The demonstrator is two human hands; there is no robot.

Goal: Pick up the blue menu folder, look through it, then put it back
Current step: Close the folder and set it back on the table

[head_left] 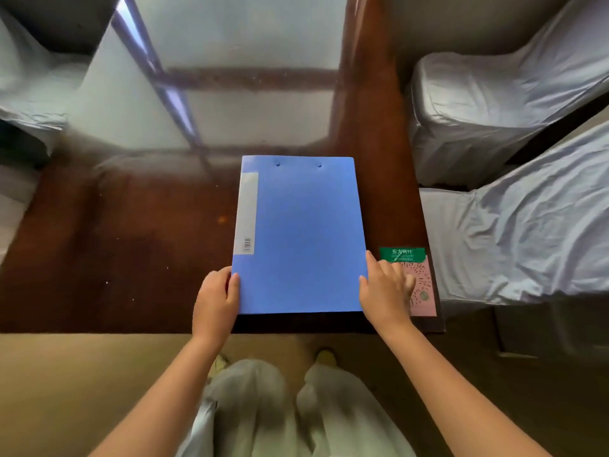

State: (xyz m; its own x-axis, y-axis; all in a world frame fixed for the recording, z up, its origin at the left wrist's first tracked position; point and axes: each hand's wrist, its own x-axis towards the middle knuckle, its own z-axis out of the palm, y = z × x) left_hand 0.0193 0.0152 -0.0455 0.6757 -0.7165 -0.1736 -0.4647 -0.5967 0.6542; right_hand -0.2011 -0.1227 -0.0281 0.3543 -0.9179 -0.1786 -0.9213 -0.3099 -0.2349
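Note:
The blue menu folder (300,232) is closed, its grey spine label on the left, over the near right part of a dark glossy wooden table (131,242). A dark shadow shows under its near edge. My left hand (216,301) grips the folder's near left corner, thumb on the cover. My right hand (384,291) holds the near right edge, thumb on top and fingers spread past the side.
A pink card with a green header (420,282) lies at the table's right edge, partly under my right fingers. Chairs in white covers (510,199) stand to the right, another (29,84) at far left. My legs and the tan floor are below.

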